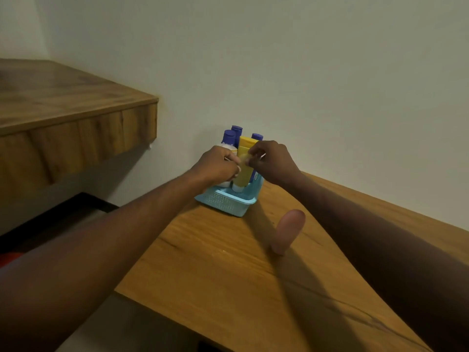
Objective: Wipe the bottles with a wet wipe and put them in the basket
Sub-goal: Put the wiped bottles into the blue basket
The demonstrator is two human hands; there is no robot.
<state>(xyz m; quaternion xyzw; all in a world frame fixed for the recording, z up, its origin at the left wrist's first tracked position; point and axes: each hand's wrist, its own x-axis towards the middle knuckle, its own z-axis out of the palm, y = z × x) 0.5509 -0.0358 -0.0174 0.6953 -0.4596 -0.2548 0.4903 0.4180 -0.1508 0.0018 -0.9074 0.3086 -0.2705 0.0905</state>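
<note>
Three purple-capped bottles (229,139) and a yellow tube (246,146) stand upright in the pale-blue basket (223,202).

Dim, soft, wide-angle edge warping

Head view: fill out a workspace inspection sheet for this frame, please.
Surface: wooden table, grain visible.
Job's things: blue basket by the wall holds three purple-capped bottles and a yellow tube, all standing; a pink bottle lies on the table outside it.
Clutter: nothing seen.
Hands: left hand and right hand both pinch a pale, blurred sheet, apparently the wet wipe, in front of the yellow tube.
Cables: nothing seen.
Surroundings: plain wall; wooden ledge at left.
</note>
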